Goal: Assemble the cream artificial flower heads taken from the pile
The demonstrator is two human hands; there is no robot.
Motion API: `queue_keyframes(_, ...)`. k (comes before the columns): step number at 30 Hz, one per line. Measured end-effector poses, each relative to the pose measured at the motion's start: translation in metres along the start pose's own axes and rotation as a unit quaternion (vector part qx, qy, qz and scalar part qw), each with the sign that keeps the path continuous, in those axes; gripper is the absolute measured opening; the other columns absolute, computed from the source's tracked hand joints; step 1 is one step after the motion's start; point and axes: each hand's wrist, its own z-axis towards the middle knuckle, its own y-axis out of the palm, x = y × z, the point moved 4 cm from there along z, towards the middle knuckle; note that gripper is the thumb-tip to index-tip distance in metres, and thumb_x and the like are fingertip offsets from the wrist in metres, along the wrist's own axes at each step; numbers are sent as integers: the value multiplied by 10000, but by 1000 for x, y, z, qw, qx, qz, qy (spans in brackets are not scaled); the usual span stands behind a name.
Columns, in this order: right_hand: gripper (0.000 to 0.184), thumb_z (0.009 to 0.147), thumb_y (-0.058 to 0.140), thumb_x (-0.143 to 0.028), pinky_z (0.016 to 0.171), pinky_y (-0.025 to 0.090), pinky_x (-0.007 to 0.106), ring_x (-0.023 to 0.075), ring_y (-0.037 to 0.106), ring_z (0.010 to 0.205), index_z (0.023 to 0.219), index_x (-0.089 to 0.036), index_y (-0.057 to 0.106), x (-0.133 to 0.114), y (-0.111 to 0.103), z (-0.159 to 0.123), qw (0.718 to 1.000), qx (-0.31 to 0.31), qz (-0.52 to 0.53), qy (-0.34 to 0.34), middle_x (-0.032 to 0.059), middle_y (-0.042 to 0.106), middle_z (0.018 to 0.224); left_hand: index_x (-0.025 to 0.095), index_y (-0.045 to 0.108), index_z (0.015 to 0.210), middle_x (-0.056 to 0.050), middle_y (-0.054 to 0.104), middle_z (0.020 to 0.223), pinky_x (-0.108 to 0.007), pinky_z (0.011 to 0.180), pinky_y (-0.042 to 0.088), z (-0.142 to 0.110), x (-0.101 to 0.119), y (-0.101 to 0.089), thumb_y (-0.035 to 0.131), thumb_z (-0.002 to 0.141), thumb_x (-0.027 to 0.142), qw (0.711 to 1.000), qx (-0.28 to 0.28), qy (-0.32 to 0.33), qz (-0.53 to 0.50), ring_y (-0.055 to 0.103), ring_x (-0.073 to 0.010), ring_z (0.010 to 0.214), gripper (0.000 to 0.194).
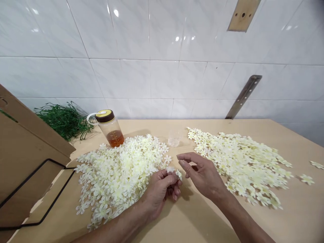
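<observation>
My left hand [162,189] is curled shut, pinching a small cream fabric flower [174,171] between thumb and fingertips just above the tan table [192,216]. My right hand [199,172] hovers right beside it, fingers loosely bent and apart, holding nothing, its fingertips a little way from the flower. A large pile of the same cream flowers [118,172] lies to the left of my hands. A second flatter spread of flowers [243,162] lies to the right.
A clear bottle with amber liquid and a brown-yellow lid [110,128] stands behind the left pile. A small clear cup [174,139] sits mid-table. Green wire stems [64,119] lie at back left, a cardboard box [22,162] at left. White tiled wall behind.
</observation>
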Motion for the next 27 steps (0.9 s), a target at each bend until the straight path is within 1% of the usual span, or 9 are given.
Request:
queue_keyframes(2,261,907,536,-373,566,485,246,149,593,705,1066,-227,683,-5,-7,-1,1000,9,7,-23,69,679,1029,110,616,664,-33,602,593,-193,412,363,-1,2,1,618,738,194,1000,1,3,7,482,-72,419,113)
queue_keyframes(4,232,908,547,-380,568,469,255,144,566,661,994,-226,698,-5,-13,-4,999,16,-24,-26,60,689,950,113,613,673,-41,619,637,-195,412,368,-1,3,1,631,726,191,1000,9,8,-3,491,-74,435,95)
queue_keyframes(7,218,893,572,-401,544,433,257,137,536,588,876,-237,715,0,-10,-7,996,-50,-70,-15,23,685,777,121,610,705,-43,636,692,-194,413,371,0,3,-2,660,698,190,999,24,10,-25,504,-76,454,85)
queue_keyframes(8,213,889,578,-401,541,426,255,135,533,576,865,-242,718,1,-7,-8,994,-73,-80,-12,13,681,752,119,612,713,-42,633,689,-194,415,373,0,3,-3,663,697,194,999,26,11,-26,505,-76,455,91)
queue_keyframes(10,205,889,576,-387,547,418,252,133,537,573,852,-247,722,1,-3,-10,991,-94,-94,-8,4,679,740,116,617,727,-44,636,703,-197,423,382,1,2,-4,663,705,201,999,29,16,-25,510,-77,463,98)
queue_keyframes(16,228,907,526,-309,588,410,257,148,577,622,802,-241,717,-7,3,-11,987,-105,-119,-12,17,675,745,118,616,714,-42,636,701,-195,427,386,1,3,-4,651,717,192,999,26,17,-18,508,-73,464,82)
queue_keyframes(22,216,878,523,-228,584,396,249,136,572,600,759,-222,704,-5,5,-15,984,-99,-144,-25,16,664,723,122,611,707,-41,637,684,-187,425,380,2,0,-3,630,732,183,1000,17,17,-7,494,-65,450,68)
queue_keyframes(24,206,869,535,-229,587,403,246,136,579,601,749,-220,702,-4,4,-15,986,-93,-137,-17,10,668,714,125,605,713,-41,640,692,-186,427,383,2,0,-3,634,731,183,1000,18,15,-8,501,-68,457,68)
queue_keyframes(27,236,896,522,-289,606,423,250,149,611,631,771,-231,713,-4,2,-14,990,-90,-112,10,6,692,726,125,597,715,-39,639,705,-187,423,383,1,2,-3,642,716,180,999,31,15,-14,505,-70,463,71)
